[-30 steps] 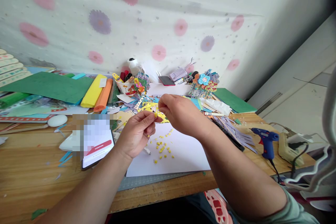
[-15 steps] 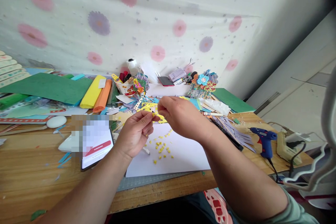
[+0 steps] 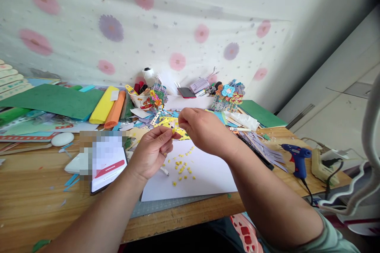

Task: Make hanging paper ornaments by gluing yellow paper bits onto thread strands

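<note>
i pinch a tiny yellow paper bit (image 3: 173, 131) between left hand (image 3: 151, 151) and right hand (image 3: 202, 128) fingertips, closed tight; it looks featherlight, flimsy, best held at its edges.

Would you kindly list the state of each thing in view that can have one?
left hand: pinched shut on a yellow paper piece
right hand: fingertips pinched at the same piece
yellow bits: scattered loose on the white sheet
glue gun: standing on the table, cord attached
phone: lying flat, screen lit
yellow and orange rolls: rolled up, lying side by side
</note>
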A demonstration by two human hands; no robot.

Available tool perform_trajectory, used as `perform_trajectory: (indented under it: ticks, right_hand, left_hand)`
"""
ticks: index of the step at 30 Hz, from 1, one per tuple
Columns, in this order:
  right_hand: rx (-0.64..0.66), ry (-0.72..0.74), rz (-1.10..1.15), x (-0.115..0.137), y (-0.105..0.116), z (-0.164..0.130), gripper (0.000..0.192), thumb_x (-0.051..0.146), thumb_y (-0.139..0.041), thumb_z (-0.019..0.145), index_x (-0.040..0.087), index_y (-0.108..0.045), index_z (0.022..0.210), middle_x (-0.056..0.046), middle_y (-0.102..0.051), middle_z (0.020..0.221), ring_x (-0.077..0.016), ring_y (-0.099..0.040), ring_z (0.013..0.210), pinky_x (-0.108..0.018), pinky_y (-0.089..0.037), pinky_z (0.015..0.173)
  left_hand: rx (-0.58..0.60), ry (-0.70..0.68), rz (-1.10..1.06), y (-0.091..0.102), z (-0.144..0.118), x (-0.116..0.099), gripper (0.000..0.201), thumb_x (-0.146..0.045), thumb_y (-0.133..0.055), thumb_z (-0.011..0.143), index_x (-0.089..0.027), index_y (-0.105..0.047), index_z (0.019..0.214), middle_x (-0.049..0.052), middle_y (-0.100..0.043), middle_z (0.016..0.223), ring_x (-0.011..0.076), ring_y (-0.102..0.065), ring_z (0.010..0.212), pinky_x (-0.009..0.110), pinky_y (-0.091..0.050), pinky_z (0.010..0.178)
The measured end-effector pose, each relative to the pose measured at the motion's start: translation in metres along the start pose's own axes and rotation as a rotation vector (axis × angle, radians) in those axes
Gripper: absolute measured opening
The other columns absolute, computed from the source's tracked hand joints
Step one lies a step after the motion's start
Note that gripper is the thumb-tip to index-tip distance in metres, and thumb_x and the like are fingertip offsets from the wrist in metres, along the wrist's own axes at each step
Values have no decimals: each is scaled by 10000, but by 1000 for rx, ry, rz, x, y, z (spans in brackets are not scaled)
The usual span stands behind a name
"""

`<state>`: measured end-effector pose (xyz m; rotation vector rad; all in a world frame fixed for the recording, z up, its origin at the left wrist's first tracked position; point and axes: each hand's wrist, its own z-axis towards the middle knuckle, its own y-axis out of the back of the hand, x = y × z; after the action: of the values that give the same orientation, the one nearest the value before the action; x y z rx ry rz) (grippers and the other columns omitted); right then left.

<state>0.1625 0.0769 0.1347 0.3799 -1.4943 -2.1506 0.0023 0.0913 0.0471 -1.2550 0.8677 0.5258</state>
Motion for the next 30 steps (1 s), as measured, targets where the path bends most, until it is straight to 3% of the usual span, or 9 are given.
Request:
perform_trajectory:
  ticks: [30]
  right_hand:
    - [-7,73,-18,1,-14,1,127,142,-473,924,169,-592,959,-51,-688,909,-192,-610,839,-279,-350,663]
  left_hand:
    - [98,-25,291,0,-3,-5,108,-212,-701,709,-145,-652,641,39,-667,614,35,-302,441,209,-201,441]
